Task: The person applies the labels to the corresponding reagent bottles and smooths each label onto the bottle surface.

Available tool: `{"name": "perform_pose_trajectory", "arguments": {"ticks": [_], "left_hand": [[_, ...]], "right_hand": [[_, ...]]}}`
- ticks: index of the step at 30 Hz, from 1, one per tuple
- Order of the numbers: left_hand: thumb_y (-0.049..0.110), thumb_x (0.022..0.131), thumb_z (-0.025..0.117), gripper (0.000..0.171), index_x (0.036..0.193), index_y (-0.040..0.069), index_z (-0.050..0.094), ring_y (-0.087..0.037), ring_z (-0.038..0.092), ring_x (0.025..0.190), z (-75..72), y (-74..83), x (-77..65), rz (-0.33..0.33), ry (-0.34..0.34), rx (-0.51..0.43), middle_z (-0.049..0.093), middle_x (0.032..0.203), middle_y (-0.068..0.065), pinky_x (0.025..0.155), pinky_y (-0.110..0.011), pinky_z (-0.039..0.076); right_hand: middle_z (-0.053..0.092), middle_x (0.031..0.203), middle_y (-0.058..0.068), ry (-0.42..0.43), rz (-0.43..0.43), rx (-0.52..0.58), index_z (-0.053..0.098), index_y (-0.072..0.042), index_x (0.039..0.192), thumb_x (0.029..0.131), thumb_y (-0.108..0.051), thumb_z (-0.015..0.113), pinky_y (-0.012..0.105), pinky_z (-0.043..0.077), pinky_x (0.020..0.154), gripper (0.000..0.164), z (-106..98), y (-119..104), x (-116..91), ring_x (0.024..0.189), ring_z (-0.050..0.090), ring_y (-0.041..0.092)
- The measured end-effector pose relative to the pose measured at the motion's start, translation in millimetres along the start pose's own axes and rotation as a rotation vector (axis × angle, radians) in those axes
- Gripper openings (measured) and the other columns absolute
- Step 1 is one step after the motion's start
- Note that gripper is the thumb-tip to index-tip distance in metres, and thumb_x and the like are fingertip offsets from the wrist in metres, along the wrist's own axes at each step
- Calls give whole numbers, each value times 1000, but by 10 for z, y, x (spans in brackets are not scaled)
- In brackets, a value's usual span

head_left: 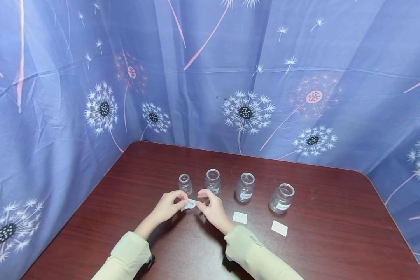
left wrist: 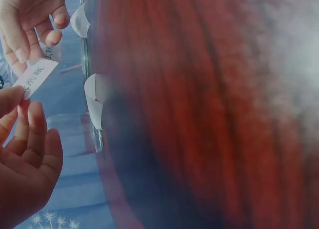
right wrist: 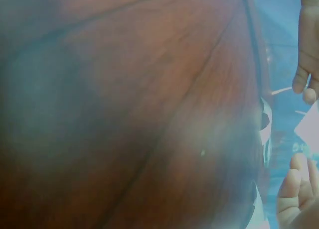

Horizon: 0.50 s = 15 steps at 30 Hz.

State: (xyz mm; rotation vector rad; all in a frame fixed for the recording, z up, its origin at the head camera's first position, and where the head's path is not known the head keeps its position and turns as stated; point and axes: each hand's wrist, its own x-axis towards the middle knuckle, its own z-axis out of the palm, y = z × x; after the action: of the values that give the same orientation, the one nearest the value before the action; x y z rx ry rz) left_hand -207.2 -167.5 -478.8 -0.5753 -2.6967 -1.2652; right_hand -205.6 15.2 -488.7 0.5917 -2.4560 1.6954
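A small white paper label (head_left: 188, 204) with dark print is held above the table in front of the smallest glass jar (head_left: 185, 184). My left hand (head_left: 169, 205) pinches its left end between thumb and fingers. At the label's right edge is my right hand (head_left: 212, 210), its thumb and a finger meeting the corner. In the left wrist view the label (left wrist: 37, 77) spans both hands, and its print shows. Only a pale part of the label (right wrist: 308, 129) appears in the right wrist view. Behind the right hand stands a second glass jar (head_left: 213, 179).
Further right stand a third glass jar (head_left: 245, 186) and a fourth jar (head_left: 281, 198), both with white printed labels. Before them lie a white slip (head_left: 240, 217) and another white slip (head_left: 279, 228) on the dark red table (head_left: 336, 233). A blue dandelion curtain (head_left: 203, 97) hangs behind.
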Motion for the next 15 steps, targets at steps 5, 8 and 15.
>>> {"name": "perform_pose_trajectory", "arguments": {"ticks": [5,8,15], "left_hand": [[9,78,63,6,77,13,59,-8,52,66,7,-22,-16,-68,50,-46,59,69,5,60,-19,42],[9,78,63,6,77,13,59,-6,52,66,3,-30,-19,-87,65,-46,60,69,4,61,-20,42],[10,75,66,8,73,13,58,-5,51,62,-26,-50,3,-153,82,40,60,67,4,59,-19,41]], "right_hand": [[65,75,15,25,41,41,60,-1,82,76,-4,63,17,45,51,8,57,14,39,52,57,14],[63,70,16,20,76,73,58,0,77,75,-1,63,16,44,47,6,95,16,70,50,58,23],[59,64,9,3,138,5,54,-4,73,75,-1,59,19,43,43,6,162,-6,147,47,56,18]]}}
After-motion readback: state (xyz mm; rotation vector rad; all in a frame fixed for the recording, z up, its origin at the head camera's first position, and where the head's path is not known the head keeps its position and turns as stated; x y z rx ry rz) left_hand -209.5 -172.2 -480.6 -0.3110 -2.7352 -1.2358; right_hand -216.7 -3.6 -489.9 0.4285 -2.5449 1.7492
